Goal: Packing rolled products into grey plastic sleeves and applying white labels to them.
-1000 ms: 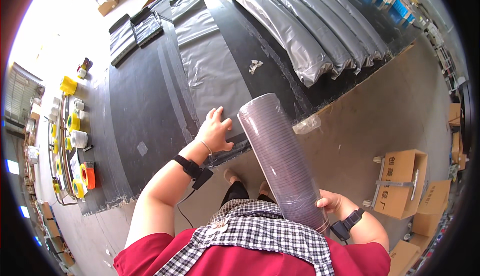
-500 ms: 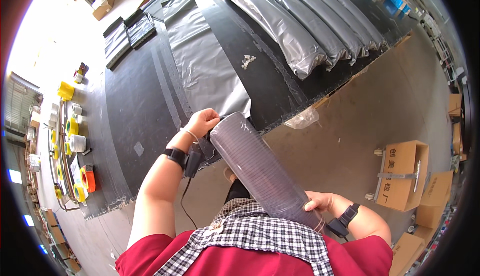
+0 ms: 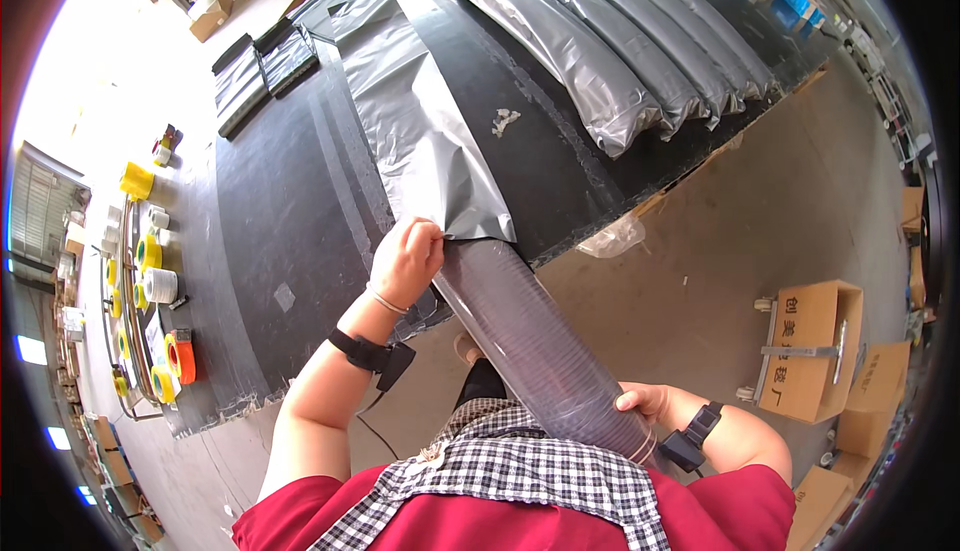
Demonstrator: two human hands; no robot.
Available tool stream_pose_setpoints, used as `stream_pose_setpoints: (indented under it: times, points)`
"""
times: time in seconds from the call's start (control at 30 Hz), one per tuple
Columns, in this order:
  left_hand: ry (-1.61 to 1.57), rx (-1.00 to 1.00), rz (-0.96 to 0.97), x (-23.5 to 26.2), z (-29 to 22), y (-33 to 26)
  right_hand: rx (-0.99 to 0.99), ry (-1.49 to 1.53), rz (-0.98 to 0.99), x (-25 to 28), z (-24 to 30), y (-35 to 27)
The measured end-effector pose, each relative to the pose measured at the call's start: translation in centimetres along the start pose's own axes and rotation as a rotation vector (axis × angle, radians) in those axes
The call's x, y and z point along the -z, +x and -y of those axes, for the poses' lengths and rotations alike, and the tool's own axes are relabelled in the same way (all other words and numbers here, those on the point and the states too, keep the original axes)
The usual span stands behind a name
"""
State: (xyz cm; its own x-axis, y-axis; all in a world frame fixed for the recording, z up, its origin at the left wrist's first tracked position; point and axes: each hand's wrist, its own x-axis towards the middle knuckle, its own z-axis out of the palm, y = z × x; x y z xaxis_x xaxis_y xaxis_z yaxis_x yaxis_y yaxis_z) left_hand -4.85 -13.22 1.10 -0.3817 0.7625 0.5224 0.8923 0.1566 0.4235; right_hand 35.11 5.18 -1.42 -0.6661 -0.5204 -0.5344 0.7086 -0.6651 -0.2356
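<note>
Black bench point(image 3: 270, 181), far edge partly cut off | on it I see a creased, glossy grey plastic bag point(image 3: 415, 111) | ribbed, film-wrapped cylinder point(image 3: 545, 346), long axis running forward-left from checked apron point(image 3: 500, 466) to bag, tip hidden by bag's edge | left hand point(image 3: 408, 257) pinches that edge; right hand point(image 3: 650, 403) grips cylinder, fingers mostly hidden

The left arm point(image 3: 320, 391) stretches forward, elbow slightly bent; the left hand point(image 3: 406, 259) pinches with fingers curled; the right arm point(image 3: 748, 441) bends inward; the right hand point(image 3: 648, 403) grips low near the waist.
</note>
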Motion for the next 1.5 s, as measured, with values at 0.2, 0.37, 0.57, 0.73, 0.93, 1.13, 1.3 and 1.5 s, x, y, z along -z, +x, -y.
stream_pose_setpoints:
  times: [0.2, 0.37, 0.57, 0.73, 0.93, 1.13, 1.3, 1.5]
  points:
    - [0.258, -0.104, 0.153, 0.6, -0.1, 0.6, 0.044, 0.082, -0.050, 0.2, -0.5, 0.2]
    - [0.076, -0.069, -0.029, -1.3, -2.8, 2.7, 0.054, 0.118, -0.024, 0.5, 0.9, 1.9]
    - [-0.393, 0.860, -0.187, -8.2, 5.9, -5.8, 0.069, 0.079, 0.028, 0.1, 4.9, 5.6]
    - [-0.201, 0.907, 0.013, -5.6, 6.6, -1.4, 0.407, -0.252, -0.083, -6.0, 11.1, 10.3]
    - [-0.101, 0.918, 0.112, -3.2, 7.1, -1.1, 0.427, -1.614, -0.843, -8.5, 17.7, 15.2]
    - [-0.206, 0.907, 0.101, -4.0, 6.5, -0.8, 1.028, -1.056, -1.060, -5.0, 24.2, 22.7]
    - [-0.163, 0.894, 0.057, -5.1, 8.8, -2.6, 0.843, -0.551, -0.899, -4.9, 25.7, 25.5]
    - [-0.264, 0.946, 0.264, -0.1, 2.4, -2.9, 1.059, -1.228, -1.027, -4.7, 20.4, 21.5]
